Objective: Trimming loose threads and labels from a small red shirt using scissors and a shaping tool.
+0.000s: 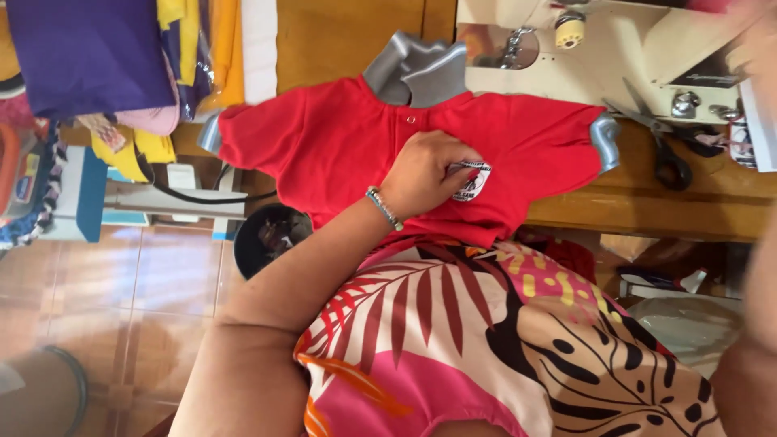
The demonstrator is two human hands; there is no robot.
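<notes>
A red polo shirt (340, 142) with a grey collar (413, 69) and grey cuffs lies spread on a wooden table (647, 206). My left hand (425, 174), a beaded bracelet on its wrist, rests on the shirt's chest. Its fingers are curled on the fabric beside a small white and black badge (473, 184). My right hand (753, 44) is a blur at the top right corner, near the sewing machine; its forearm runs along the right edge. What it holds cannot be made out. My patterned pink dress fills the lower middle.
A white sewing machine (566, 61) with a pale thread spool (569, 28) stands behind the shirt. Black-handled scissors (668, 154) lie to the right. Purple and yellow folded cloth (89, 48) is stacked at the top left. A dark bin (267, 235) sits on the tiled floor.
</notes>
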